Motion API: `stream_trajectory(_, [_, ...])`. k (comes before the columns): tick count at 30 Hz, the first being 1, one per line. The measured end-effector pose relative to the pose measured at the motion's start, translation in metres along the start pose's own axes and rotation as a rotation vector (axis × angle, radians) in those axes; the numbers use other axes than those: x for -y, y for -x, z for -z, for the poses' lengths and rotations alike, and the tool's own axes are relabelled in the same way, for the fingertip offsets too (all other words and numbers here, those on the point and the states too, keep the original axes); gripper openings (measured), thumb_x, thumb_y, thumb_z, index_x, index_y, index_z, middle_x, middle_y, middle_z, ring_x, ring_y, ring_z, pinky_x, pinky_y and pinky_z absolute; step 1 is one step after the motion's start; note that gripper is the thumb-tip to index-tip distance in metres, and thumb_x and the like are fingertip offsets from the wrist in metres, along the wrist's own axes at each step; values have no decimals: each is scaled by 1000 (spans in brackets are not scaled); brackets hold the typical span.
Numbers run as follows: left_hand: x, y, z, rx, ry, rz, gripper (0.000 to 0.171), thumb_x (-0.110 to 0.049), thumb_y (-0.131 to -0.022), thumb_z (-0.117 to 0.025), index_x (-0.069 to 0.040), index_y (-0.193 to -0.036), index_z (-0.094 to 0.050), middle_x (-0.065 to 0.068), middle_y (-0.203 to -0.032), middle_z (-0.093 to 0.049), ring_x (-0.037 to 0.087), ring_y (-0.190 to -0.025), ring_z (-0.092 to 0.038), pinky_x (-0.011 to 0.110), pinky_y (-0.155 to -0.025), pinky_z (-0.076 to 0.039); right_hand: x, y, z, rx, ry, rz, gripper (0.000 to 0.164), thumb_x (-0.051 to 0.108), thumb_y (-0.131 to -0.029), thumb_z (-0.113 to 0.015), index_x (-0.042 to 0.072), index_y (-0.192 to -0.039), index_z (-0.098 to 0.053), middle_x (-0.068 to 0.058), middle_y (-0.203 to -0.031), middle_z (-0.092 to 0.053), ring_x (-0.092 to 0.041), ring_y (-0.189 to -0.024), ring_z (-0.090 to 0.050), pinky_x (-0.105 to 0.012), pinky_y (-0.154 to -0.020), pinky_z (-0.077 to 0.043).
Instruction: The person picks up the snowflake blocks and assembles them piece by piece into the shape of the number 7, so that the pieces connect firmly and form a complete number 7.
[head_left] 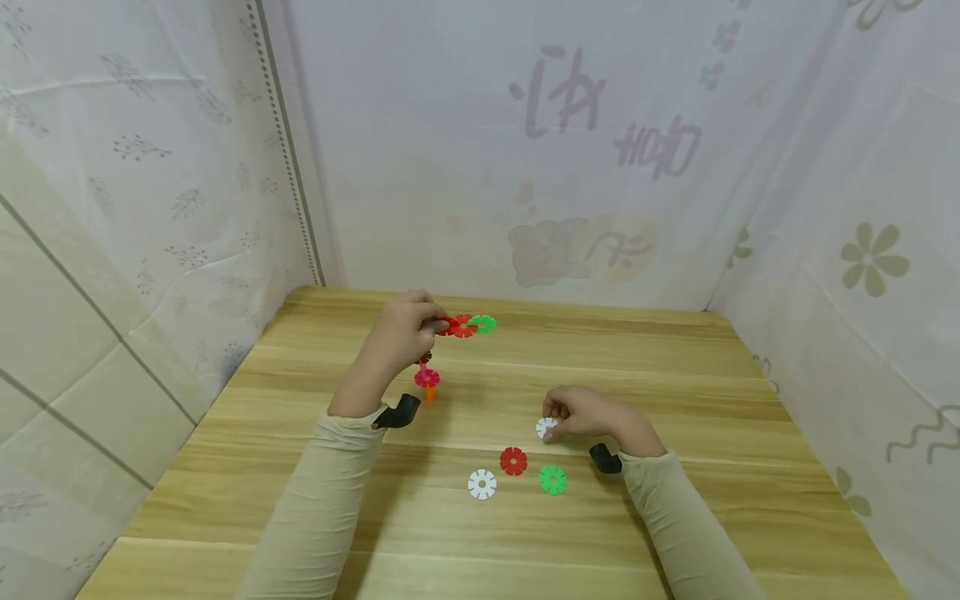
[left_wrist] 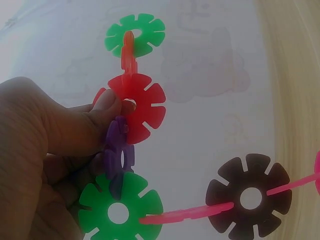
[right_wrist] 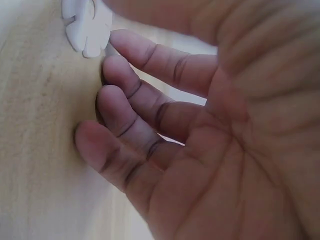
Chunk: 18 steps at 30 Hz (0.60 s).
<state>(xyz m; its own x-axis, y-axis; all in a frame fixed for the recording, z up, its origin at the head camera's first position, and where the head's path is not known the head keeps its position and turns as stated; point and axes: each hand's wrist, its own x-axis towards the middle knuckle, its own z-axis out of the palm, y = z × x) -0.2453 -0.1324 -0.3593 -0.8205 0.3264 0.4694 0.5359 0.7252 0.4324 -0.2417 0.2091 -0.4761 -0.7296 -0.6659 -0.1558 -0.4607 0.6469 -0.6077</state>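
Note:
My left hand [head_left: 405, 329] pinches a red notched disc [left_wrist: 146, 107] of a linked chain of plastic snowflake discs, held up over the table. Up from the grip, an orange-red disc [left_wrist: 129, 57] joins a green one [left_wrist: 157, 34]. A purple disc [left_wrist: 114, 145] leads down to a second green disc [left_wrist: 92, 207], then come pink [left_wrist: 185, 214] and dark brown [left_wrist: 272, 185] ones. At the low end in the head view hangs an orange disc [head_left: 430, 393]. My right hand [head_left: 588, 412], low over the table, holds a white notched disc [head_left: 543, 426] between thumb and fingertips.
Three loose discs lie on the wooden table [head_left: 637, 533] before the right hand: a red one [head_left: 506, 461], a white one [head_left: 474, 484] and a green one [head_left: 545, 480]. Patterned cloth [head_left: 420, 150] hangs behind the table and along both sides.

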Motion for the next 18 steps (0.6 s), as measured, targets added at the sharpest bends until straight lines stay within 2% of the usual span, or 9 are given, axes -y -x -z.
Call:
stream_trajectory(4, [-1, 0, 2, -1, 6, 5, 8, -4, -92, -70, -4, -95, -78, 1, -89, -62, 19, -80, -58, 31, -68, -51, 3, 1, 0, 1, 15, -16, 30, 21, -83, -85, 11, -99, -62, 1, -92, -59, -15, -82, -52, -29, -73, -48])
stream_trajectory(10, [-1, -1, 4, 2, 3, 13, 10, -3, -93, -68, -3, -96, -78, 2, -88, -61, 20, -80, -57, 31, -69, -50, 1, -6, 1, -24, 22, -9, 21, 20, -90, -78, 13, -98, -60, 5, -86, -60, -10, -77, -52, -27, -68, -47])
stream_trajectory(13, [-2, -1, 5, 8, 2, 23, 11, -4, -94, -68, -3, -97, -78, 2, -88, -61, 20, -81, -56, 32, -70, -50, 1, -12, 4, -76, -13, 41, 12, 18, -94, -74, 13, -98, -64, 6, -85, -65, -10, -75, -58, -26, -66, -49])
stream_trajectory(18, [-3, 0, 6, 4, -4, 19, 11, -5, -94, -68, -4, -96, -78, 1, -88, -61, 20, -80, -56, 33, -71, -50, 10, -21, 17, -223, -117, 112, 6, 17, -99, -67, 13, -102, -68, -7, -85, -72, -25, -69, -68, -29, -56, -54])
